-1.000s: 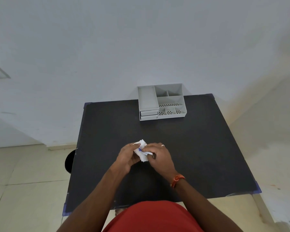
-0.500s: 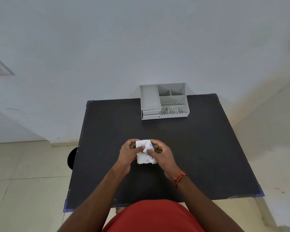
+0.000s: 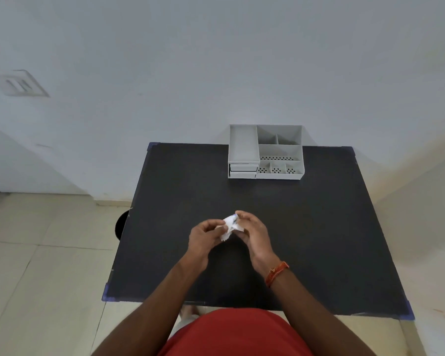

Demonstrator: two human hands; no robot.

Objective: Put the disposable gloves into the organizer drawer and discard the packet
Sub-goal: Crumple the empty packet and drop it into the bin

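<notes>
A small white packet [image 3: 230, 227] with blue print is pinched between both my hands above the middle of the black table [image 3: 319, 227]. My left hand [image 3: 206, 236] grips its left side and my right hand [image 3: 252, 233] grips its right side and top. The packet looks crumpled; I cannot tell whether any glove is out of it. The grey desk organizer [image 3: 266, 152] stands at the table's far edge against the wall. Its two small drawers [image 3: 242, 170] at the front left are closed.
A dark round object [image 3: 120, 224] sits on the floor just past the table's left edge. The white wall rises right behind the organizer. Pale tiled floor lies to the left and right of the table. My red shirt fills the bottom of the view.
The packet was spread flat between my hands half a second ago; now it is bunched up and tilted, with my hands slightly turned around it.
</notes>
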